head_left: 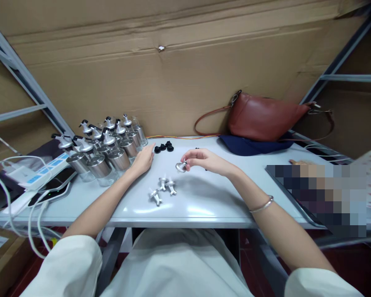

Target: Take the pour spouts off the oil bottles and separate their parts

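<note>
My right hand [205, 161] is above the middle of the table, its fingers pinching a silver pourer top [181, 166] with a round, disc-like base. On the left, my left hand [144, 160] rests with fingers stretched forward, beside the front bottles and close to several small black stoppers [163, 147]. I see nothing held in it. Between my forearms lie a few loose silver pourer tops [163, 184]. Several glass bottles with metal sleeves [100, 165] stand grouped at the left, most of them fitted with silver and black pourers [109, 138].
A white power strip [46, 173] with cables and a dark device [57, 183] sits at the left edge. Brown bag [259, 117] and navy cap [253, 145] lie at the back right. A blurred-out dark tray-like object [284, 187] is on the right. Cardboard [179, 90] walls the back.
</note>
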Demonstrator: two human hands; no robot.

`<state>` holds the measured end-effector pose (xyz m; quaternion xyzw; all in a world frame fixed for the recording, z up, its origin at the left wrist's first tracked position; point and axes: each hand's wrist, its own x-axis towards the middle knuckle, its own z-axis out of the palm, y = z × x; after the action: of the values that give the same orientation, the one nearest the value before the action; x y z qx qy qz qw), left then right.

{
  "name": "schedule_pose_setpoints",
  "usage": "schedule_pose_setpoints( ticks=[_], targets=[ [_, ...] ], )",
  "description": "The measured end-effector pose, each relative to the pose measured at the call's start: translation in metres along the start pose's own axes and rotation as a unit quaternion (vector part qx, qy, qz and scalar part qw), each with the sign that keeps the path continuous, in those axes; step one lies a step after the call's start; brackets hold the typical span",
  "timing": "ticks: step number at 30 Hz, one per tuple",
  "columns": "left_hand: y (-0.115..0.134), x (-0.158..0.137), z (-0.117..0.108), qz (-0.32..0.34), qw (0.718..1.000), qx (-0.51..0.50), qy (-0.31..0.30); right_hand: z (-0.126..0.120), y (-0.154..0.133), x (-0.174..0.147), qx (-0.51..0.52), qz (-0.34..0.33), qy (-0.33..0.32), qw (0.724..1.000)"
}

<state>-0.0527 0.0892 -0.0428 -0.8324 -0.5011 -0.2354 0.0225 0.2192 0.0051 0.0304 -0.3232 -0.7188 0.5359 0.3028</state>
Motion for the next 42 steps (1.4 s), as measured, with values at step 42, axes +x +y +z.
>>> schedule_pose_setpoints(
  ticks=[42],
  targets=[
    [0.099, -0.022, -0.038, -0.070, 0.811, -0.578, 0.057, -0.012, 0.005, -0.001, 0.044, -0.140, 0.089, 0.985]
  ],
)
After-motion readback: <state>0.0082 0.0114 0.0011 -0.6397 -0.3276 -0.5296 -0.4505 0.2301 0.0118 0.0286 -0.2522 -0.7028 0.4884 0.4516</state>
